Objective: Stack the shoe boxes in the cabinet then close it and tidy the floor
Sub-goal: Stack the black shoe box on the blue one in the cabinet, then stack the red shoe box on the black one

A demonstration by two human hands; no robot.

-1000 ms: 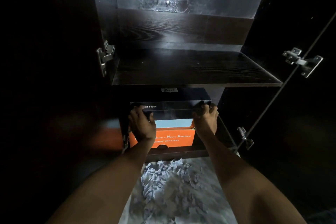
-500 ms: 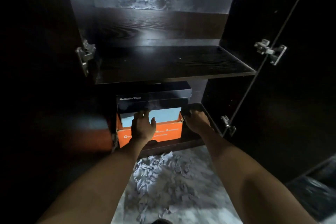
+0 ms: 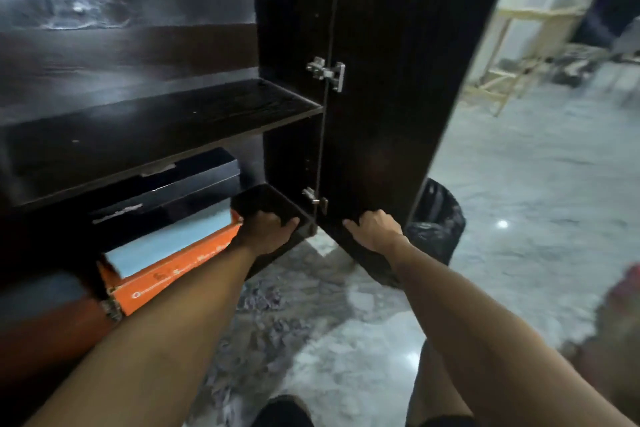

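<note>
The stack of shoe boxes is seen in the bottom compartment of the cabinet (image 3: 291,10), at about nine o'clock in the view: a dark box (image 3: 166,198) on top, a light blue box (image 3: 169,243) beneath it, an orange box (image 3: 180,270) at the bottom. The open right door (image 3: 391,114) is hung at two o'clock from the stack, its long axis upright. Its lower edge is gripped by the right hand (image 3: 375,230), fingers curled round it. The left hand (image 3: 268,227) is rested on the bottom shelf's front edge, just beside the orange box, fingers bent over the lip. The door is judged nearer the right hand, to be swung leftward. Crumpled paper (image 3: 270,302) is left on the floor (image 3: 519,218).
</note>
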